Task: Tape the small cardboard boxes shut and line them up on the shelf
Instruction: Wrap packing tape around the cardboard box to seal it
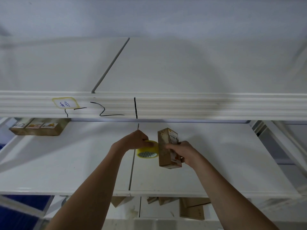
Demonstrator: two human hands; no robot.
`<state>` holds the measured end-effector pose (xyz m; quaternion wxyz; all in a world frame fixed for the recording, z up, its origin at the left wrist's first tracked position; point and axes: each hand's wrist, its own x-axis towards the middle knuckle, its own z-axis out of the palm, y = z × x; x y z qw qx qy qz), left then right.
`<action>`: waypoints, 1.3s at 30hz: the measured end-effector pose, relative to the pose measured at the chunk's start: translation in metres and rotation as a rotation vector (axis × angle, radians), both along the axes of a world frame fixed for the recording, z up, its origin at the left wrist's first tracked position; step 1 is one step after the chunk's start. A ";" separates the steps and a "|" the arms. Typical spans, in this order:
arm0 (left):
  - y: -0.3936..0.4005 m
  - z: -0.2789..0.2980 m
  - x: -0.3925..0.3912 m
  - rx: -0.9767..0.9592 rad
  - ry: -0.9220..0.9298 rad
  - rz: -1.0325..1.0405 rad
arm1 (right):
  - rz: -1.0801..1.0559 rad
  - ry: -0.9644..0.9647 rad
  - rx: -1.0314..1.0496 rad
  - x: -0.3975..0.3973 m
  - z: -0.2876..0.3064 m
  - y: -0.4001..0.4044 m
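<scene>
Head view of a white shelf unit. Both forearms reach forward and upward over the middle shelf [66, 163], with the hands close together just right of the seam between its two panels. The left hand [136, 141] is turned knuckles up, and its grip is closed on a roll of yellow tape [147, 151], the fingers curled over the roll's upper rim; the roll's open core faces the camera. The right hand [180, 151] grips a small cardboard box [167, 146] held on end above the shelf, the fingers wrapped around its front face. The tape roll touches the box's left side. Three more small boxes [39, 127] stand side by side in a row at the far left of the same shelf, well apart from the hands. The beam [216, 105] above carries a yellow-edged label [64, 103] and black marker strokes. Loose cardboard pieces [192, 209] lie on the level below.
</scene>
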<state>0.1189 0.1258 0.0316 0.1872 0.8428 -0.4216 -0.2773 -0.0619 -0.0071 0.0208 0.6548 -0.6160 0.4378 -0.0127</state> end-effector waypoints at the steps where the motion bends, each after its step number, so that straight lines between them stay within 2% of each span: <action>1: 0.001 0.000 0.001 -0.002 0.008 -0.003 | -0.004 0.006 0.003 -0.002 -0.002 -0.001; 7: 0.002 0.000 0.004 -0.008 -0.031 0.025 | 0.021 -0.015 0.016 -0.004 -0.001 -0.003; 12: 0.003 -0.001 0.002 0.064 -0.202 0.117 | 0.029 -0.059 0.013 -0.005 0.007 -0.004; 20: -0.004 0.003 -0.004 0.045 -0.144 0.095 | 0.050 -0.160 0.075 -0.010 0.012 -0.005; 24: -0.006 0.006 -0.007 -0.051 -0.013 0.126 | 0.050 -0.230 0.171 -0.010 0.018 -0.006; 27: -0.009 0.009 -0.009 -0.103 -0.014 0.133 | 0.042 -0.232 0.238 -0.009 0.018 -0.007; 29: -0.011 0.009 -0.010 -0.088 -0.071 0.105 | 0.071 -0.148 0.205 -0.007 0.019 -0.004; 32: -0.015 0.007 -0.012 -0.024 -0.145 0.071 | 0.142 -0.016 -0.009 -0.002 0.021 0.002; 34: -0.018 0.006 -0.013 -0.017 -0.162 0.079 | 0.172 0.004 -0.109 0.000 0.021 0.004; 39: -0.019 0.006 -0.018 -0.050 -0.107 0.134 | 0.114 -0.015 -0.062 0.001 0.014 0.000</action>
